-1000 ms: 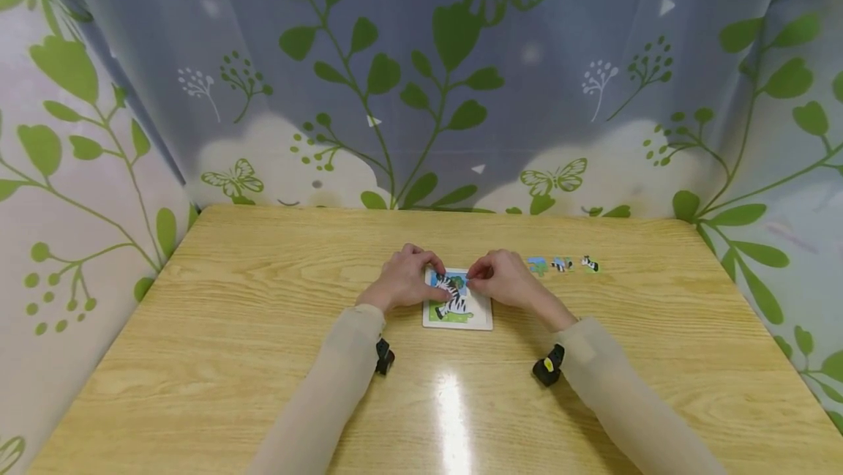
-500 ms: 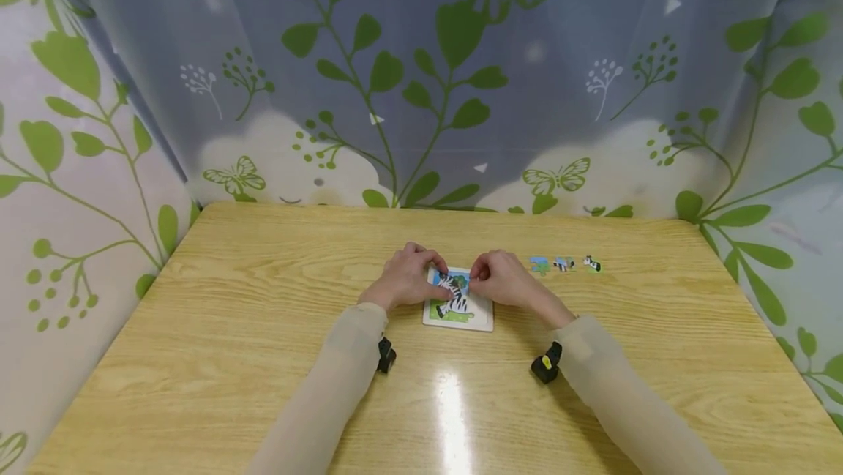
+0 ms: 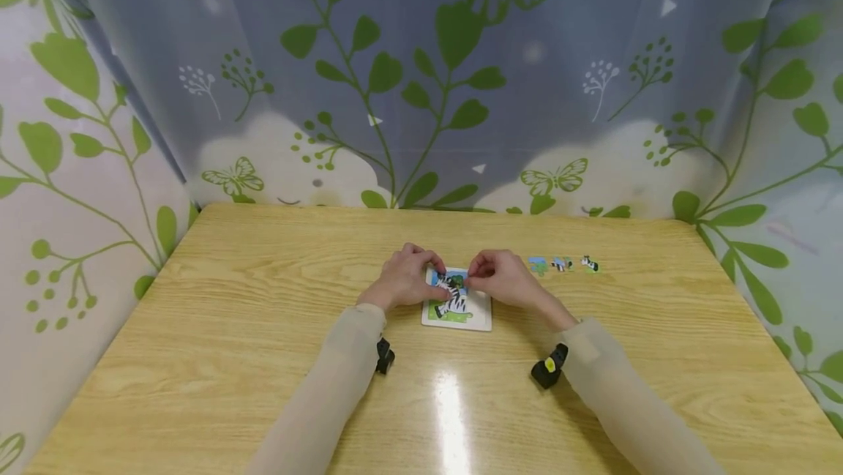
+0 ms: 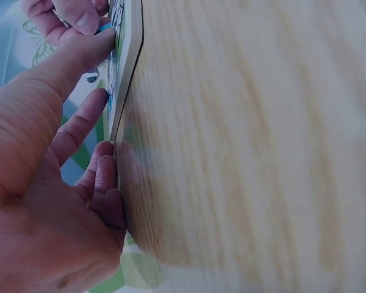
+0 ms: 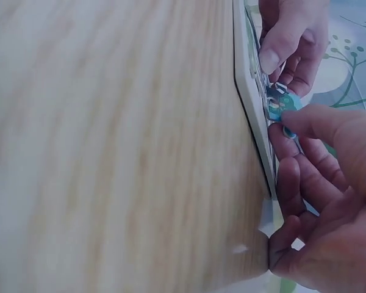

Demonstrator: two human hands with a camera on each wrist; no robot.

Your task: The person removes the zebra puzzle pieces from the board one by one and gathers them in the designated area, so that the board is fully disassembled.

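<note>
Lying flat mid-table in the head view, the puzzle board (image 3: 479, 312) has its near edge fully showing; left hand (image 3: 403, 279) covers the far left corner, right hand (image 3: 506, 280) the far right. Wood runs between the forearms and out past each arm to the side edges. Table (image 3: 263, 270) is yellowish wood grain, glare streak in front of the board. Leaf-print curtain (image 3: 408, 58) stands along the back and both sides. Three loose pieces (image 3: 563, 264) sit in a row right of the right hand, leftmost near it. Left fingers and thumb partly block the zebra picture (image 3: 456, 305). Beige sleeves (image 3: 323, 387), black wrist devices (image 3: 548, 368).

Left wrist view: board seen edge-on, pale rim against the tabletop, wood filling the right side. Left thumb rests on the board's face, index spread apart from it with the tip at the board, other fingers loosely bent by the rim. Right fingers just beyond the thumb.

Right wrist view: wood fills the left side, rim slants down. Right thumb and index pinch a blue-green piece (image 5: 285, 104) at the board's face; can't tell if it's seated. Left thumb just beside it, curtain behind.
</note>
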